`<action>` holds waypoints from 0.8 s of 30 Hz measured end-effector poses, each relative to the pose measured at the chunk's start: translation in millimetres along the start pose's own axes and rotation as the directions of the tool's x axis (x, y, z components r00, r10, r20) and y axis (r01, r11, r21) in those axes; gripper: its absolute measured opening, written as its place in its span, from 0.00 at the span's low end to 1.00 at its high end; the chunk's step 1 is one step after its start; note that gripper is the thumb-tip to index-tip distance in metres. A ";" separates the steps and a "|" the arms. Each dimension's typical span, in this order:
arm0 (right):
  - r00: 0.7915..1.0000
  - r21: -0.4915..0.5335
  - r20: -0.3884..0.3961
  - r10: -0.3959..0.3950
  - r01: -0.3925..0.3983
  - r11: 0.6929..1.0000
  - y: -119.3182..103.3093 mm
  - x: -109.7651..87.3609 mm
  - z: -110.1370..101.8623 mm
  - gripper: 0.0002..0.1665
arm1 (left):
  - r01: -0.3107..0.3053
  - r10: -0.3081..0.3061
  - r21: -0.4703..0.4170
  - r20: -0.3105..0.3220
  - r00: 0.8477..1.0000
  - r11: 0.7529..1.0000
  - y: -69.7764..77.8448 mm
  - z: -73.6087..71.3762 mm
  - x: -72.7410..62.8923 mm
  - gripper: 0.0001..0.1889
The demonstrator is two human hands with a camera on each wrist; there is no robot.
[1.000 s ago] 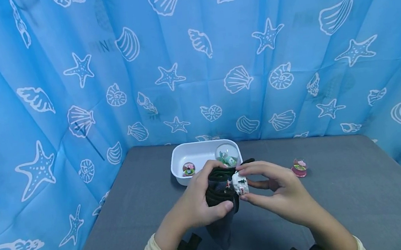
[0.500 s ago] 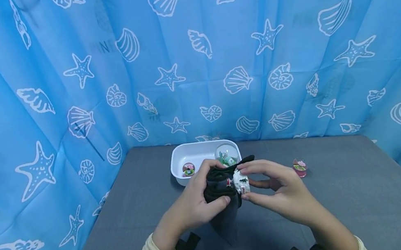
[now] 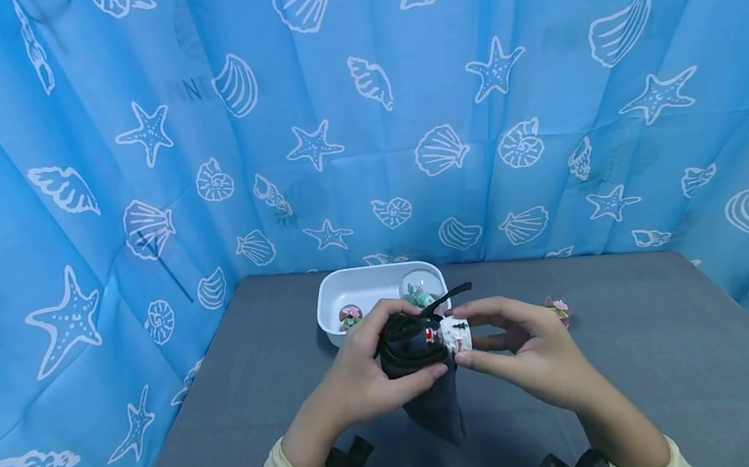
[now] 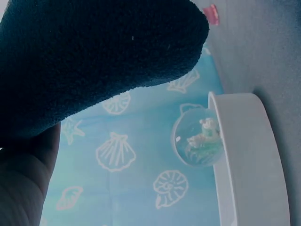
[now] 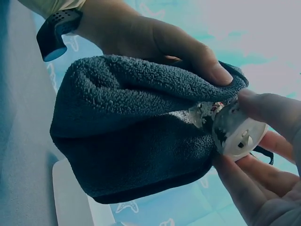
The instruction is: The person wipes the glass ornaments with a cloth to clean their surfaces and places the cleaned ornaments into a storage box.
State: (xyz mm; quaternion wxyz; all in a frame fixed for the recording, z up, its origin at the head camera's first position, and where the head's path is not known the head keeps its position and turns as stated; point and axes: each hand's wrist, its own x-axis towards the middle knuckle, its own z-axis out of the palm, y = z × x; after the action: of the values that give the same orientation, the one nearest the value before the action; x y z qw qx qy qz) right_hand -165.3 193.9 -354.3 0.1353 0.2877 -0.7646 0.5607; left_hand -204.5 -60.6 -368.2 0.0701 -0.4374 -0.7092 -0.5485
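Observation:
Between the hands is a small snow globe (image 3: 456, 334) with a white base that bears tiny green and red figures. A dark grey towelling cloth (image 3: 435, 404) wraps its globe end. My left hand (image 3: 366, 373) grips the cloth around the globe, thumb in front. With fingers and thumb, my right hand (image 3: 533, 346) pinches the white base. The right wrist view shows the base's underside (image 5: 244, 137) and the cloth (image 5: 117, 103) hanging in a wide fold. In the left wrist view, the cloth (image 4: 108, 61) hides the held globe.
Behind the hands stands a white bin (image 3: 322, 309) with a large clear snow globe (image 3: 420, 288) and a small one (image 3: 351, 315) in it. A small pink snow globe (image 3: 560, 310) stands on the grey table (image 3: 638, 357), partly behind my right hand. A blue shell-print curtain (image 3: 365, 150) hangs behind.
The held snow globe and both hands have shifted slightly right. More of the globe shows past the cloth, and the cloth's hanging corner has swung to the right.

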 end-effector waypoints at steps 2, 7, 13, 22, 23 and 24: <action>1.000 -0.009 -0.001 0.017 -0.017 1.000 0.9 0.5 -0.1 0.25 | -0.008 0.008 0.008 -0.005 1.000 1.000 0.4 0.0 0.2 0.30; 0.998 -0.046 0.012 0.066 -0.065 0.997 1.6 2.0 -0.9 0.18 | -0.022 0.022 0.019 -0.011 1.000 1.000 1.1 0.3 0.6 0.30; 0.991 -0.011 0.057 0.117 -0.117 0.993 1.5 3.9 -1.2 0.14 | -0.027 0.028 0.034 -0.015 1.000 0.999 0.4 0.4 0.3 0.29; 0.983 -0.036 0.082 0.167 -0.164 0.986 1.9 3.6 -0.4 0.14 | -0.043 0.045 0.054 -0.031 0.999 0.998 -2.0 0.7 -0.1 0.28; 0.982 -0.042 0.085 0.169 -0.166 0.985 1.1 3.1 -0.8 0.14 | -0.049 0.051 0.054 -0.032 0.998 0.997 -1.8 0.9 0.2 0.28; 0.981 -0.040 0.092 0.169 -0.166 0.985 0.1 2.5 -1.3 0.15 | -0.058 0.060 0.056 -0.034 0.998 0.997 -1.7 1.0 0.6 0.28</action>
State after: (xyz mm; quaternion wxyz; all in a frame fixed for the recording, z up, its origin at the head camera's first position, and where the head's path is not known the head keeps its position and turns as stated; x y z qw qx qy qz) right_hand -167.5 194.4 -352.6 0.0557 0.2463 -0.8006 0.5434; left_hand -205.7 -59.5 -369.5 0.1110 -0.4461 -0.7096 -0.5340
